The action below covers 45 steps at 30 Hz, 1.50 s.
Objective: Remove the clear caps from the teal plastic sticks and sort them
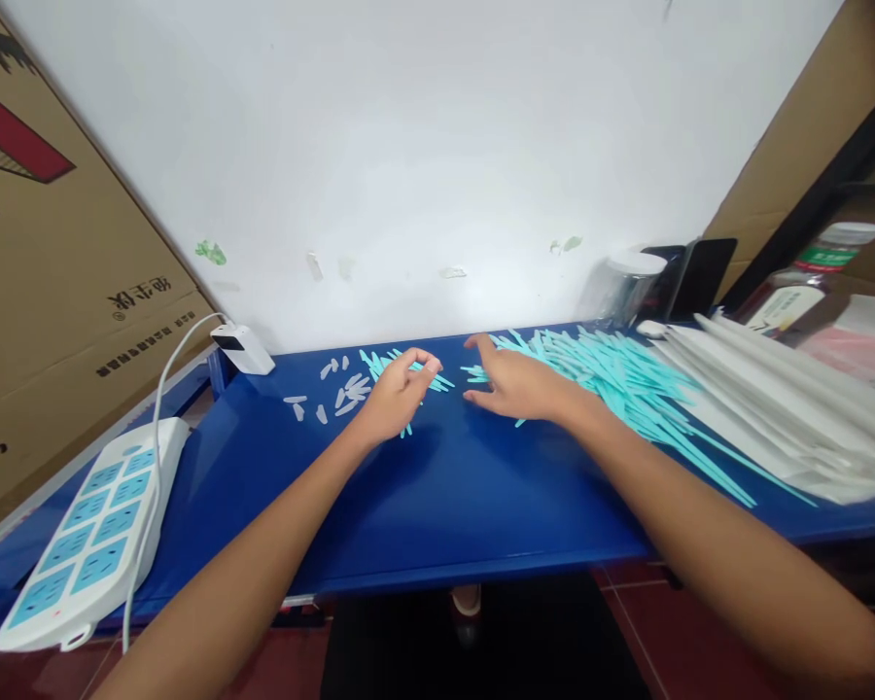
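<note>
My left hand (400, 391) is over the middle of the blue table (423, 515), its thumb and index finger pinched together. Whatever may be between those fingertips is too small to make out. Under and behind it lies a small group of thin turquoise sticks (441, 382). Several small pale, translucent pieces (351, 393) lie just left of this hand. My right hand (514, 379) has its thumb and index finger spread apart, with nothing visible between them. It is at the left end of a large heap of long turquoise sticks (627, 389), partly covering it.
A white power strip (117, 525) and a white charging block (242, 350) with a cable are on the left. To the right are white paper-like sheets (780, 408), a lidded clear jar (631, 287), a dark phone-like slab (704, 280) and a bottle (809, 277). Cardboard (80, 292) stands at left.
</note>
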Tool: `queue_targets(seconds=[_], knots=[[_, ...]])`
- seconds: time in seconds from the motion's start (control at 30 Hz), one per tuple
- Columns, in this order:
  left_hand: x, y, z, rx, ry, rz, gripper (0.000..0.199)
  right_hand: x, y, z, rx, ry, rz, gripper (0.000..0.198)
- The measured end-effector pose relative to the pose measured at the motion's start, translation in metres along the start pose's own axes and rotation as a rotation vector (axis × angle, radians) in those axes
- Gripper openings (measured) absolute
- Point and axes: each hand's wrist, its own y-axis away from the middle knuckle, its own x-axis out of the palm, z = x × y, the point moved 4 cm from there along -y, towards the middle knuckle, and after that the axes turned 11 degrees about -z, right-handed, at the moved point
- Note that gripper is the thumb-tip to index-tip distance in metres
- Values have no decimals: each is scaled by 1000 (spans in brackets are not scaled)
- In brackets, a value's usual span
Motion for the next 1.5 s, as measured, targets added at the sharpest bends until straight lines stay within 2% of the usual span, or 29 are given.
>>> queue_targets(seconds=[0.1,0.17,0.47,0.67,0.77,0.9,1.03,1.27,1.4,1.5], knots=[[5,9,-12,241,-211,28,23,8,2,11,-42,-21,8,69],[9,13,-14,300,-297,79,23,10,3,14,-64,-20,4,68],[25,16,-7,353,-547,303,33,15,6,30,-159,49,6,70],[25,16,-5,356,-675,338,38,14,7,30,-175,48,19,62],[23,14,-1,312,-656,330,41,15,6,30,-191,75,1,61],[24,12,5,261,-478,365,44,18,7,33,-209,84,-3,64],[25,10,9,227,-354,348,43,19,7,36,-214,51,-19,67],[21,6,4,260,-416,303,38,15,6,33,-190,-23,-20,62],[11,3,-1,248,-455,266,40,6,2,11,-133,-20,-58,48],[2,-1,-1,229,-473,264,41,2,-2,-6,-91,-35,-57,49]])
